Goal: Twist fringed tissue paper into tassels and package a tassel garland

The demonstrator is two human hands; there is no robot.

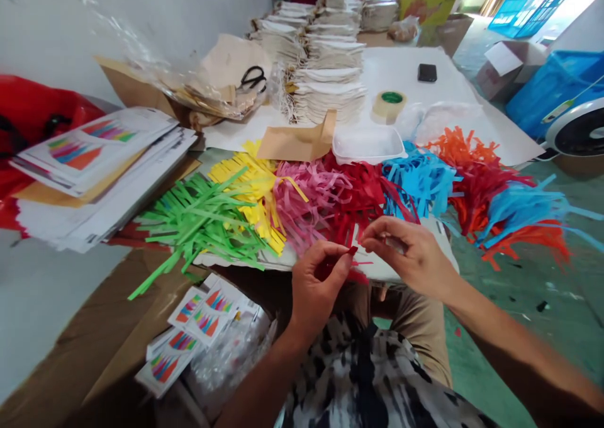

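Note:
My left hand pinches a strip of red paper between thumb and forefinger; more red paper shows below the fingers. Close to its right, my right hand has thumb and forefinger together, and whatever they may hold is too small to make out. Just beyond both hands lies a row of fringed paper strips: green, yellow, pink, dark red and blue. At the table's right edge hang orange strips with more red and blue ones.
Behind the strips stand a white plastic tray, a folded brown card and a tape roll. Stacked cloth-like bundles fill the back. Black scissors lie left. Printed cards sit in a box below the table, lower left.

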